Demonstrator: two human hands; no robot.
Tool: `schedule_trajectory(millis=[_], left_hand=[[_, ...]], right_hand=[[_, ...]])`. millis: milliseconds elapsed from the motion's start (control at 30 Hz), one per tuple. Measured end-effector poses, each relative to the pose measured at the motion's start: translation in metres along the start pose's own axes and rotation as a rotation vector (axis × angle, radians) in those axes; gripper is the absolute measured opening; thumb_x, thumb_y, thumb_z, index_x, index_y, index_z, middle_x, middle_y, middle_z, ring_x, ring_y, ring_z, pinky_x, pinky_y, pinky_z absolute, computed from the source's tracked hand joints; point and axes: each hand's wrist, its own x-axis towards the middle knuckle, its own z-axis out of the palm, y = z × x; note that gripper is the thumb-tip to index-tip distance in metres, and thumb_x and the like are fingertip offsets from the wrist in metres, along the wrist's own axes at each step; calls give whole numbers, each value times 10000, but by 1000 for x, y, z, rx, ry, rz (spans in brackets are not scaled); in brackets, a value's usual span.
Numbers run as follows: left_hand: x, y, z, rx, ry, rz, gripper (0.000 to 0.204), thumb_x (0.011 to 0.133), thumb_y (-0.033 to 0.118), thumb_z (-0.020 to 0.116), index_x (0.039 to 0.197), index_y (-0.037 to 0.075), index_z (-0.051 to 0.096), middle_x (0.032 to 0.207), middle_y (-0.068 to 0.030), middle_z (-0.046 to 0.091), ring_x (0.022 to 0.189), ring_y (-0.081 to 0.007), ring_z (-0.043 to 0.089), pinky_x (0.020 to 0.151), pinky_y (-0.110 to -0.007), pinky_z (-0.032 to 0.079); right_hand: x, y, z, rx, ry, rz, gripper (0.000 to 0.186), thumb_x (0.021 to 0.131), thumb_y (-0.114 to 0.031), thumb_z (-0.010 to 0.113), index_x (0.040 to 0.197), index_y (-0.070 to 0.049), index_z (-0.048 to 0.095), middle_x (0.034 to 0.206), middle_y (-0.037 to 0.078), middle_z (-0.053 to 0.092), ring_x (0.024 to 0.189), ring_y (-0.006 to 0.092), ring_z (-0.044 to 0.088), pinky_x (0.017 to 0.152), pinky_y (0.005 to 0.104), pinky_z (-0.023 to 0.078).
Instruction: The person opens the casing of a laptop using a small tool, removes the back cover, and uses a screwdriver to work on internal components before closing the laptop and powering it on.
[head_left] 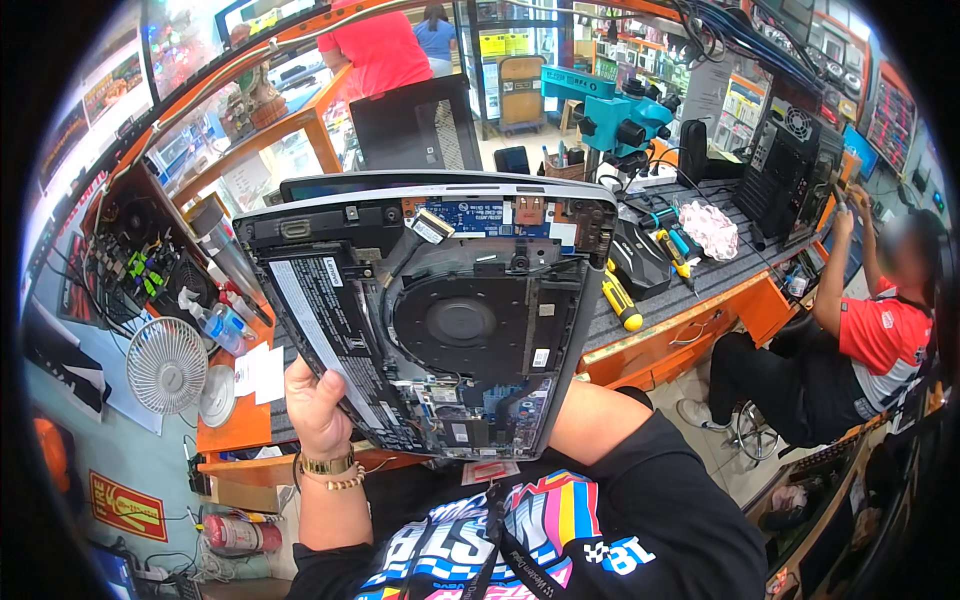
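Observation:
An opened laptop point(470, 325) is held up with its insides facing me, showing a long battery point(320, 330), a round fan, blue circuit boards and ribbon cables. My left hand point(315, 405) is closed on its lower left edge, thumb on the near side. My right forearm point(605, 420) reaches behind the laptop's lower right, where that hand is hidden.
Behind are a workbench point(690, 280) with screwdrivers point(620, 300), a teal microscope point(605, 100) and a black computer case point(770, 180). A white fan point(165, 360) stands left. At right a seated co-worker point(870, 340) raises both arms. A person in red point(385, 45) is farther back.

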Motion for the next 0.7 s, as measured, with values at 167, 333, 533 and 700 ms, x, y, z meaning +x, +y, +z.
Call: schedule_trajectory(millis=[167, 333, 533, 700], left_hand=[[5, -2, -4, -9, 7, -19, 445, 1037, 210, 765, 1382, -47, 652, 1272, -149, 772, 1124, -239, 762, 997, -391, 618], [13, -19, -32, -155, -9, -73, 479, 1030, 234, 764, 1392, -42, 618, 1315, -161, 745, 1128, -254, 762, 993, -386, 630], [19, -39, -34, -329, 77, -88, 424, 997, 198, 793, 1349, -14, 688, 1220, -112, 788, 1067, -226, 778, 984, -383, 626], [16, -46, -33, -403, 92, -103, 409, 1037, 266, 758, 1329, -9, 677, 1237, -122, 782, 1100, -234, 770, 994, -396, 622]], right_hand=[[2, 1, -1, 5, 2, 0, 455, 1111, -338, 629, 1436, -20, 639, 1264, 84, 725, 1108, 162, 691, 908, 336, 599], [9, 3, 5, 18, -5, 2, 455, 1108, -328, 638, 1440, -17, 637, 1268, 82, 723, 1112, 157, 687, 911, 330, 596], [28, 7, 10, 55, 1, -7, 457, 1104, -316, 648, 1445, -13, 635, 1272, 80, 720, 1116, 152, 683, 916, 324, 594], [57, 15, 22, 113, -3, -50, 458, 1101, -306, 657, 1449, -10, 633, 1275, 78, 718, 1119, 147, 680, 919, 319, 591]])
